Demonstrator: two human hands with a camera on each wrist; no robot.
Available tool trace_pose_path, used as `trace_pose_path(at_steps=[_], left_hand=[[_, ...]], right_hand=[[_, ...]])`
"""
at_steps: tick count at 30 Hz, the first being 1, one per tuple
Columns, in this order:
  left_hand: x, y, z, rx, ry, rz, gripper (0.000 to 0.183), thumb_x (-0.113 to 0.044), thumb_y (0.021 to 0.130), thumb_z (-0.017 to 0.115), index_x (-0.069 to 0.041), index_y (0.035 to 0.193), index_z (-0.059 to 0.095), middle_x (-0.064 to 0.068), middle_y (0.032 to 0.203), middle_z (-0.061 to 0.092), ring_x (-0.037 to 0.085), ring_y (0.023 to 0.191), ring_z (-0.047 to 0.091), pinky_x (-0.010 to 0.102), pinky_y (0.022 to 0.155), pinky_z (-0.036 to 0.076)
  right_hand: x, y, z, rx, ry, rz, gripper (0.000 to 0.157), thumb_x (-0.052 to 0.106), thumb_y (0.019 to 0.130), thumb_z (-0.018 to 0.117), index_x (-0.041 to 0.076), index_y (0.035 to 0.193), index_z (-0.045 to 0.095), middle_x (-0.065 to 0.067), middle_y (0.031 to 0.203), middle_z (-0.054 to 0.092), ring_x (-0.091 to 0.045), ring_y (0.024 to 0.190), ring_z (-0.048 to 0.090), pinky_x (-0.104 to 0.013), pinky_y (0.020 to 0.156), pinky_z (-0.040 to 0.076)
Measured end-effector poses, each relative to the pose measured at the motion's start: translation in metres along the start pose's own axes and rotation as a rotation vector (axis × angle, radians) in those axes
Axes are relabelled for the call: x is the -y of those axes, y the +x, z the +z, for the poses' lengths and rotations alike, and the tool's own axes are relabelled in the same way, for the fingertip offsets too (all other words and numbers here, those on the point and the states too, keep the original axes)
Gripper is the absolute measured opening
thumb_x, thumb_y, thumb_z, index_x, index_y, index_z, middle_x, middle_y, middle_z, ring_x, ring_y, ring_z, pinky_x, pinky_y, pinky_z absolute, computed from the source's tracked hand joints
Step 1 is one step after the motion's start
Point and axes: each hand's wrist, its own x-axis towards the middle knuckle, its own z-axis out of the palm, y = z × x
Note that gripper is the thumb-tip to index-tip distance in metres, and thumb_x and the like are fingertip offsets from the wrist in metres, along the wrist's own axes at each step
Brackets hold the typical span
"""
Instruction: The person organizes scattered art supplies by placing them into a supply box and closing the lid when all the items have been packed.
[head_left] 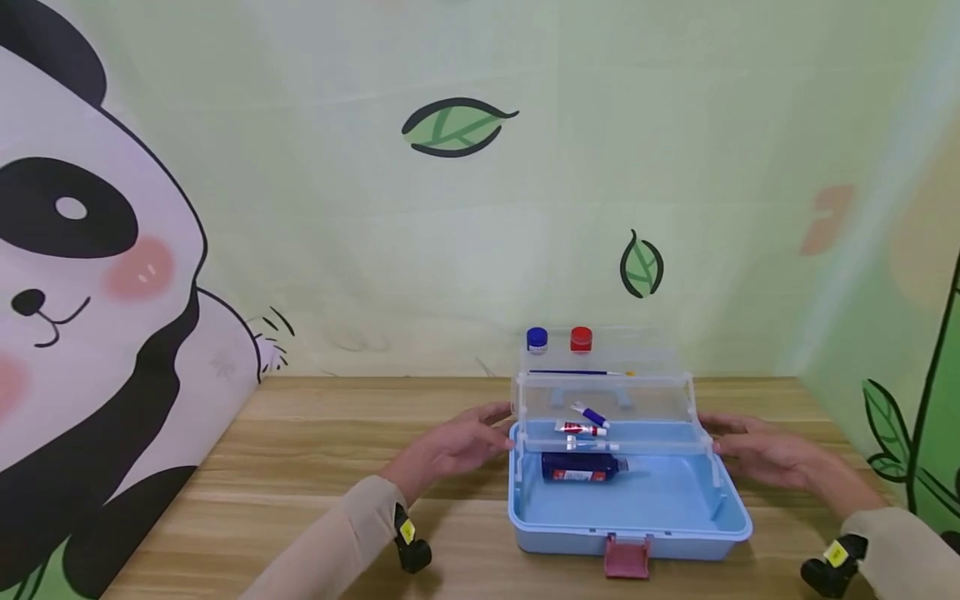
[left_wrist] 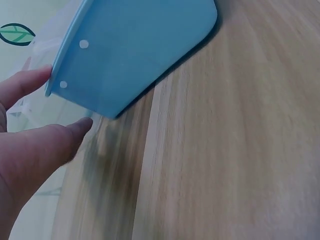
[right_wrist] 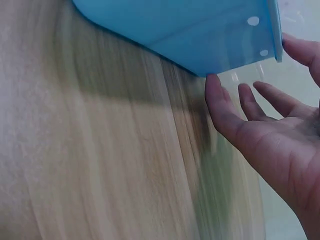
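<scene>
A light blue plastic box (head_left: 555, 540) stands opened out on the table, its clear tiered trays (head_left: 645, 396) raised toward the back. Inside the bottom lies a dark blue bottle (head_left: 577, 467) on its side. Several small paint tubes, among them a red and white tube (head_left: 581, 429), lie in the trays. Higher up are a blue-capped jar (head_left: 537, 340), a red jar (head_left: 581, 340) and a thin brush (head_left: 573, 372). My left hand (head_left: 467, 442) has its fingertips at the left rim, thumb apart from the forefinger. At the right side, my right hand (head_left: 768, 450) spreads loosely, fingertips at the box's edge.
The wooden table (head_left: 330, 467) meets a printed backdrop (head_left: 337, 208) with a panda and leaves close behind the box. At the front of the box a pink latch (head_left: 627, 558) hangs down. A black wrist camera (head_left: 411, 542) is strapped to my left sleeve.
</scene>
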Motion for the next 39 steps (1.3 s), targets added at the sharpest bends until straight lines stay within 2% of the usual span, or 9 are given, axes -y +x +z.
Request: trace_pose_path(at_steps=[4,8,11,15,19,23,30,35,39], left_hand=[[-0.002,0.002,0.001,0.009,-0.03,0.013,0.089,0.022,0.083,0.058,0.004,0.159,0.015,0.019,0.167,0.018,0.034,0.15,0.029,0.041,0.119,0.031],[-0.001,0.003,0.003,0.01,-0.084,0.013,0.087,0.025,0.083,0.053,0.002,0.159,0.016,0.018,0.166,0.02,0.032,0.147,0.036,0.037,0.114,0.039],[0.0,0.004,0.005,0.004,-0.121,0.004,0.088,0.026,0.084,0.051,0.0,0.16,0.015,0.018,0.166,0.02,0.031,0.145,0.038,0.035,0.11,0.044],[0.001,0.003,0.006,-0.005,-0.152,-0.002,0.09,0.026,0.084,0.052,-0.003,0.161,0.015,0.016,0.167,0.017,0.032,0.147,0.035,0.035,0.107,0.047],[0.001,0.001,0.007,-0.011,-0.174,0.014,0.096,0.028,0.081,0.053,-0.011,0.161,0.019,0.014,0.168,0.014,0.035,0.15,0.029,0.034,0.103,0.05],[0.0,-0.001,0.007,-0.026,-0.164,0.056,0.099,0.03,0.077,0.054,-0.017,0.16,0.027,0.005,0.17,0.013,0.037,0.153,0.022,0.034,0.099,0.052],[-0.002,-0.009,-0.005,-0.043,-0.037,0.089,0.098,0.027,0.078,0.056,-0.022,0.16,0.03,-0.003,0.17,0.013,0.042,0.151,0.022,0.048,0.104,0.048],[-0.004,-0.018,-0.017,-0.008,-0.014,0.091,0.099,0.026,0.081,0.055,-0.026,0.161,0.026,-0.006,0.17,0.008,0.043,0.151,0.023,0.047,0.099,0.049],[-0.006,-0.023,-0.024,0.0,-0.006,0.096,0.1,0.025,0.082,0.055,-0.028,0.161,0.025,-0.007,0.17,0.009,0.043,0.15,0.024,0.045,0.097,0.051]], right_hand=[[0.0,0.003,0.003,0.002,0.034,0.007,0.082,0.012,0.105,0.048,-0.006,0.156,-0.014,-0.032,0.163,-0.014,-0.018,0.133,0.044,-0.054,0.115,0.033],[-0.006,0.002,0.002,0.014,0.079,0.014,0.083,0.012,0.107,0.046,-0.001,0.157,-0.018,-0.032,0.163,-0.014,-0.015,0.13,0.046,-0.048,0.111,0.039],[-0.011,-0.001,0.001,0.021,0.1,0.012,0.082,0.013,0.108,0.044,0.002,0.156,-0.021,-0.032,0.163,-0.014,-0.013,0.129,0.047,-0.05,0.112,0.039],[-0.015,-0.005,0.001,0.022,0.129,0.001,0.082,0.012,0.108,0.043,0.003,0.155,-0.024,-0.031,0.162,-0.017,-0.009,0.126,0.048,-0.051,0.113,0.038],[-0.014,-0.007,0.004,0.046,0.199,-0.02,0.085,0.009,0.107,0.044,0.008,0.154,-0.027,-0.023,0.161,-0.029,-0.01,0.126,0.049,-0.051,0.114,0.036],[-0.011,-0.007,0.007,0.049,0.224,-0.044,0.086,0.005,0.107,0.044,0.01,0.153,-0.029,-0.016,0.159,-0.037,-0.008,0.124,0.05,-0.055,0.114,0.034],[-0.007,-0.004,0.014,0.071,0.2,-0.096,0.086,0.002,0.106,0.045,0.009,0.154,-0.026,-0.017,0.159,-0.036,-0.007,0.124,0.053,-0.055,0.113,0.037],[-0.007,0.003,0.023,0.112,0.204,-0.145,0.084,0.0,0.105,0.046,0.011,0.157,-0.02,-0.019,0.157,-0.038,-0.012,0.127,0.054,-0.053,0.11,0.042],[-0.005,0.009,0.03,0.091,0.17,-0.161,0.086,0.0,0.105,0.048,0.008,0.157,-0.02,-0.02,0.158,-0.035,-0.008,0.125,0.053,-0.055,0.11,0.041]])
